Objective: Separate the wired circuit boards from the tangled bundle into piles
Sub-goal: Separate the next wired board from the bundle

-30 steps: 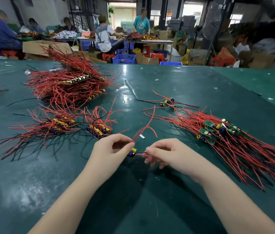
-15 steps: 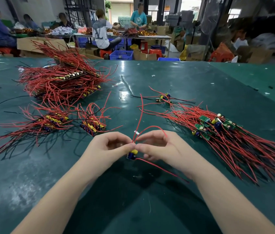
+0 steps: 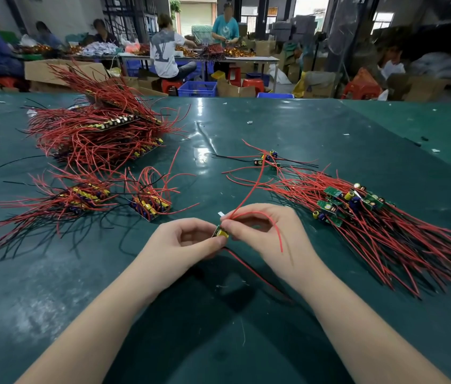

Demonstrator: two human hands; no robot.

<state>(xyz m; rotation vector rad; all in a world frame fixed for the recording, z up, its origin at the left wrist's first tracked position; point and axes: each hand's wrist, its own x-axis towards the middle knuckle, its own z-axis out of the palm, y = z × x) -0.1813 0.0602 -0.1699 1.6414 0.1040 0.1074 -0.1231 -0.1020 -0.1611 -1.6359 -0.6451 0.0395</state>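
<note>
Over the near middle of the green table (image 3: pixel 274 128), my left hand (image 3: pixel 182 242) pinches a small circuit board (image 3: pixel 221 233) with a yellow capacitor. My right hand (image 3: pixel 263 234) pinches the board's red wires right at the board. One red wire runs up and away, another loops over my right hand. A red and a black wire trail back towards me. The tangled bundle (image 3: pixel 371 217) of green boards with red and black wires lies to the right. Sorted piles lie to the left: a small pile (image 3: pixel 150 203) and a second pile (image 3: pixel 80 198).
A big stack of wired boards (image 3: pixel 99 134) sits at the back left. A few loose boards (image 3: pixel 268 159) lie beyond my hands. Behind the table, several people work at benches among cardboard boxes, blue crates and red stools.
My hands have come together on the board. The right hand slid along the red wires up to the board, and the wires now stand up and loop over it.
</note>
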